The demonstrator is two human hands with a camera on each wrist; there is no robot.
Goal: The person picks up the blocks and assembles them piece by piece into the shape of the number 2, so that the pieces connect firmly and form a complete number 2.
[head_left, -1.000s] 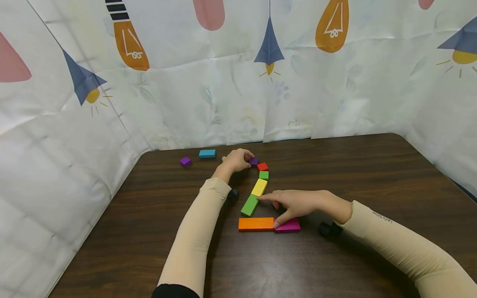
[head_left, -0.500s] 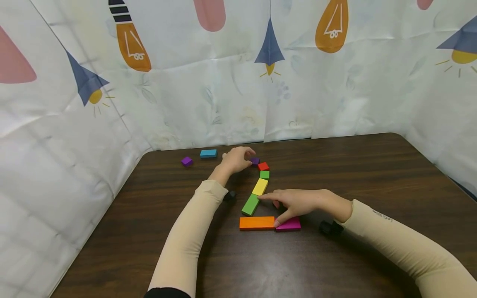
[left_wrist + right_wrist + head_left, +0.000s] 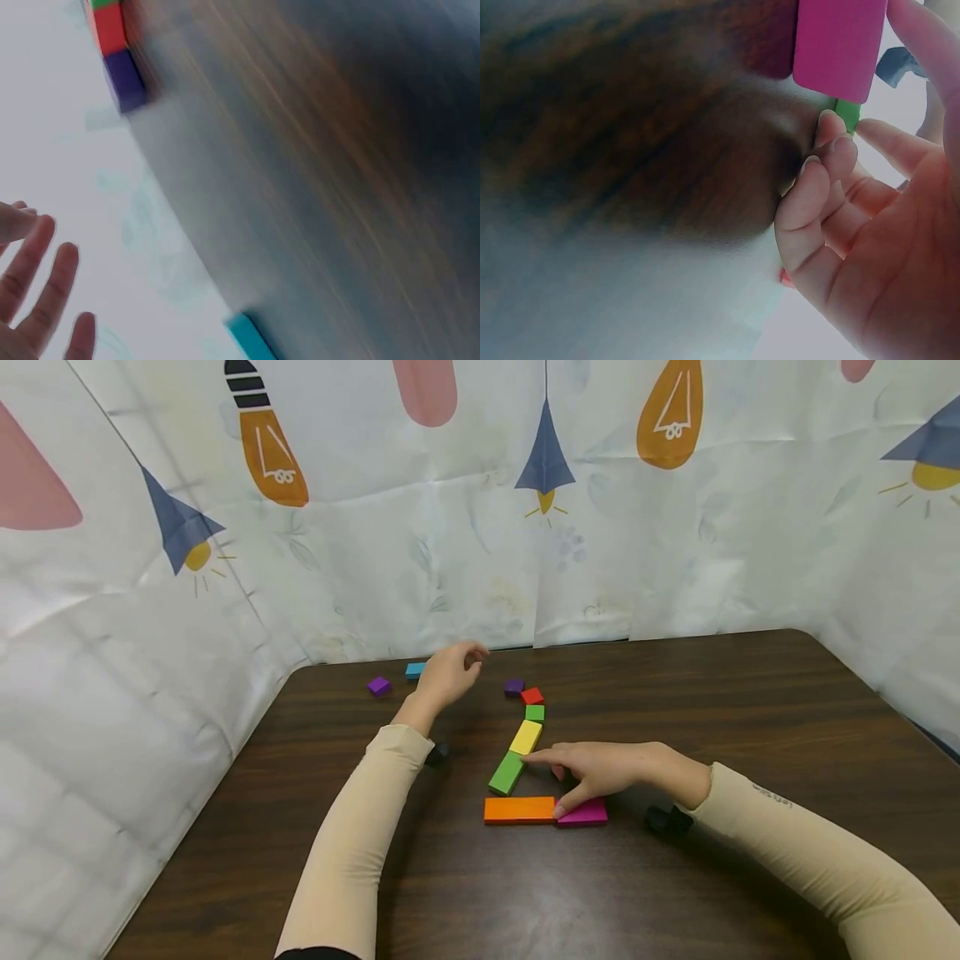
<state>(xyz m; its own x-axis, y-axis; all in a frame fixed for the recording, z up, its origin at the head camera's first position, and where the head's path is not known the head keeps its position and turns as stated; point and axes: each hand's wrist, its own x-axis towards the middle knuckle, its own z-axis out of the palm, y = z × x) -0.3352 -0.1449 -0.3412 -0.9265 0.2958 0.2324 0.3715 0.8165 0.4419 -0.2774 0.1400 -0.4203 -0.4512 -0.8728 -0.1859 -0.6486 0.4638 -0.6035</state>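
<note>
A curved row on the table runs from a dark purple block through a red block, a small green block and a yellow block to a longer green block. Below it, an orange block lies end to end with a magenta block. My left hand, holding nothing, is raised left of the dark purple block and partly covers a blue block. The index finger of my right hand touches the longer green block; its thumb rests where orange and magenta meet.
Another purple block lies at the far left of the brown table. A patterned white curtain hangs behind the table's back edge. Dark wrist cameras sit under both wrists.
My left hand has let go of the dark purple block and moved up and left, toward the blue block. My right hand keeps its place.
</note>
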